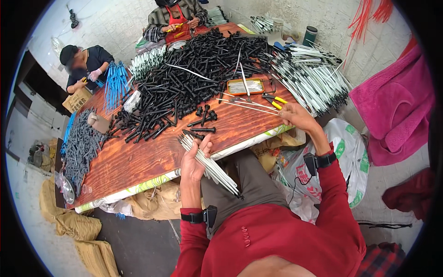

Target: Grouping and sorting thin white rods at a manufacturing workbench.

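A bundle of thin white rods (216,171) with dark ends is gripped in my left hand (193,162), slanting over my lap at the table's front edge. My right hand (297,116) is at the table's right front, its fingers curled together beside pliers with yellow handles (279,100). Several loose white sticks (247,105) reach toward those fingertips; whether I pinch one of them or a handle cannot be made out. Close behind my left hand lie a few loose black plastic pieces (203,129).
A large heap of black pieces (194,69) covers the wooden table (138,161). An orange-rimmed tin (245,86) holds pale sticks. White rods (314,83) are piled right, grey pieces (80,138) left, blue ones (116,85) farther back. Two other people work across the table.
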The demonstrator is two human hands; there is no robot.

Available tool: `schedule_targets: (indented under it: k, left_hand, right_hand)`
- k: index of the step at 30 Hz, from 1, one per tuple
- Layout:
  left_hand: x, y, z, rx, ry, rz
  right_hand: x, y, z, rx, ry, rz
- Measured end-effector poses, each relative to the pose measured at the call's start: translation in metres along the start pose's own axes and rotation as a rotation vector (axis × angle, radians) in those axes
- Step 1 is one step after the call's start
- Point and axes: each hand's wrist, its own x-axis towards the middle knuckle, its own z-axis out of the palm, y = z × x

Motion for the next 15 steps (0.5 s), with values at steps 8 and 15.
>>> schedule_targets:
  k: [8,15]
  left_hand:
    - [-0.017,-0.007,0.009,-0.013,0.014,0.042]
    - [-0.043,-0.004,0.042,0.096,0.021,0.219]
  right_hand:
    - [-0.032,-0.004,0.057,0.427,-0.140,-0.162]
    - [-0.043,-0.024,0.118,0.484,-0.294,-0.159]
